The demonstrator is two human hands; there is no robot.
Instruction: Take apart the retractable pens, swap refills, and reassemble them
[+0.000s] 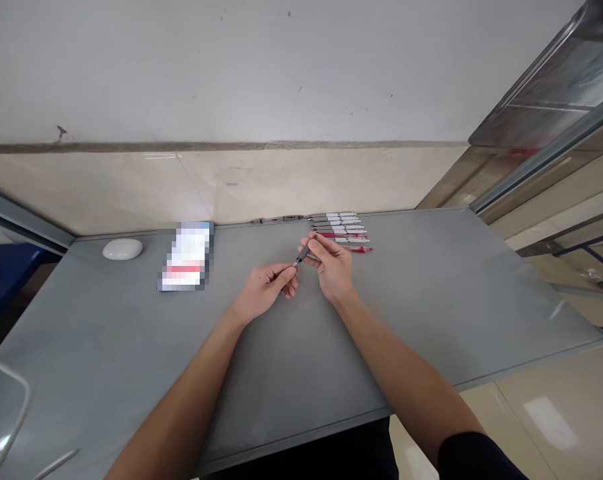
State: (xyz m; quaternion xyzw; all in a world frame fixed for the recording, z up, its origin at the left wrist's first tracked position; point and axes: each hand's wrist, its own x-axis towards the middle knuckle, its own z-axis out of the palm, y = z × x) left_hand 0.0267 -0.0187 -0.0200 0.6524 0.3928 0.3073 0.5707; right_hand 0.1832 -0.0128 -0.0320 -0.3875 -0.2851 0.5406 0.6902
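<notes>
Both hands meet over the middle of the grey table on a pen (302, 255) with a dark grey grip. My right hand (334, 268) pinches the dark grip part between thumb and fingers. Closed on the thin, light end of the pen is my left hand (266, 288); its fingers hide most of that end, so I cannot tell whether it is a separate piece. Just behind my right hand lies a row of several white and grey pens (336, 221). Among them are a red pen (348, 235) and a red-tipped pen (362, 249), partly covered by that hand.
Dark, slim pen parts (277, 219) lie along the wall at the table's back edge. A phone (186, 257) with a blurred screen and a white oval case (122, 249) are at the left. A white cable (24, 393) curves over the table's (421, 307) near left corner.
</notes>
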